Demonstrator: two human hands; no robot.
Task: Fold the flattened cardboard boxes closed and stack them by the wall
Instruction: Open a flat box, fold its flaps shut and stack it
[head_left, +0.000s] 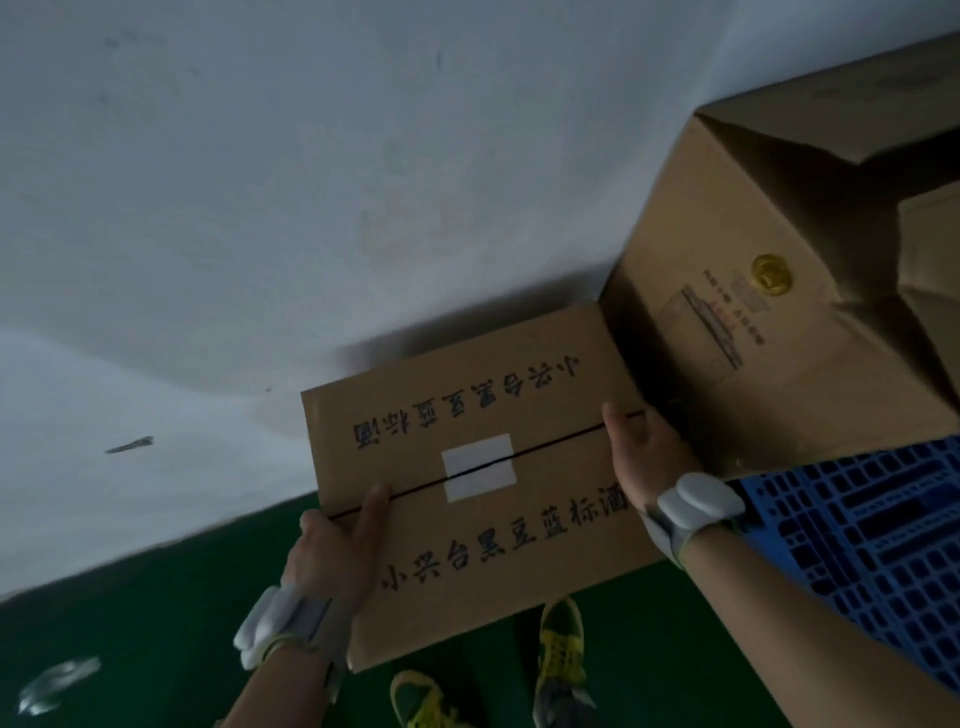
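A closed brown cardboard box (467, 551) with black Chinese lettering and a white label across its centre seam is held in the air in front of the white wall (311, 182). My left hand (337, 551) grips its left edge, thumb on top near the seam. My right hand (649, 452) grips its right edge. Both wrists wear grey bands. To the right, a larger cardboard box (737, 312) with a gold seal stands on a blue plastic pallet (872, 545), its top flaps up. The held box touches or nearly touches that larger box's left side.
The floor (130, 649) is dark green. My two yellow-green shoes (561, 639) show below the held box. A pale scrap (57, 680) lies on the floor at lower left. A small dark mark (130, 445) sits on the wall at left.
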